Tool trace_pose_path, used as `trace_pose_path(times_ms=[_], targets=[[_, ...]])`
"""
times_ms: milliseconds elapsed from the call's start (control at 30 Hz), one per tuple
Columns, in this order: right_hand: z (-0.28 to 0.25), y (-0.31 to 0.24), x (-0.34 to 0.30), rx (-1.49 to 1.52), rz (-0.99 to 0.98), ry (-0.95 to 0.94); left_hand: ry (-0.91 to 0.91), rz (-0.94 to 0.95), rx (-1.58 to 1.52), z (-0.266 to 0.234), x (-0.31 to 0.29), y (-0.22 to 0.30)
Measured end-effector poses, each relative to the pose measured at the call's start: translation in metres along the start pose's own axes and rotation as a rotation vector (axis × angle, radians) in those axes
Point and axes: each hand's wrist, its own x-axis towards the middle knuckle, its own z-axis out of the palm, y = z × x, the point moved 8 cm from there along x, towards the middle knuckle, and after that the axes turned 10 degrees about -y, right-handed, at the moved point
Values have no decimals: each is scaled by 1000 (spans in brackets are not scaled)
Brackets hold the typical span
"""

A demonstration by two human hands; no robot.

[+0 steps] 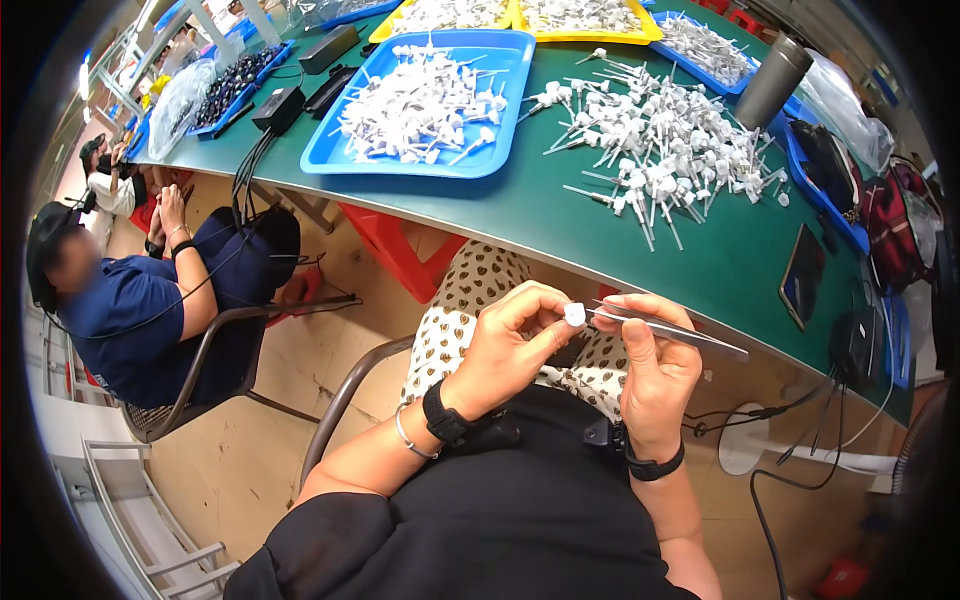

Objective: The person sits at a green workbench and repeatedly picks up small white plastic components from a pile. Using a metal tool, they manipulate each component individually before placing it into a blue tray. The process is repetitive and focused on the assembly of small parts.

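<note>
Over my lap, in front of the table edge, my left hand [520, 335] pinches a small white plastic piece [575, 314] between thumb and fingers. Long metal tweezers [690, 336] lie across my right hand [655, 365], whose thumb and fingers are closed on them. The tweezers' tips point left at the white piece; whether they touch it I cannot tell. Beyond my hands, a loose heap of similar white pieces with thin stems [665, 140] covers part of the green table [600, 235]. More such pieces fill a blue tray [515, 110] left of the heap.
Yellow trays [590, 36] and a further blue tray [735, 82] hold white pieces at the back. A grey cylindrical bottle [775, 82], a phone [802, 277] and a dark bag [900, 220] are at the right. Cables hang below the table. A seated person [140, 310] is at the left.
</note>
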Motion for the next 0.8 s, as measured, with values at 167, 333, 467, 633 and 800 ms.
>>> trace_pose_path(times_ms=[167, 333, 467, 633, 800], targets=[[4, 14, -2, -143, 44, -13, 15, -75, -187, -2, -4, -26], [1, 23, -5, -255, 81, 4, 42, 8, -168, -6, -2, -24], [1, 25, -4, -324, 73, 5, 19, 42, -71, -5, -2, -24], [1, 21, -2, -433, 39, 17, 17, 54, 13, -3, -2, -19], [1, 21, -2, -467, 33, 12, 9, 63, 44, -3, -2, -21]])
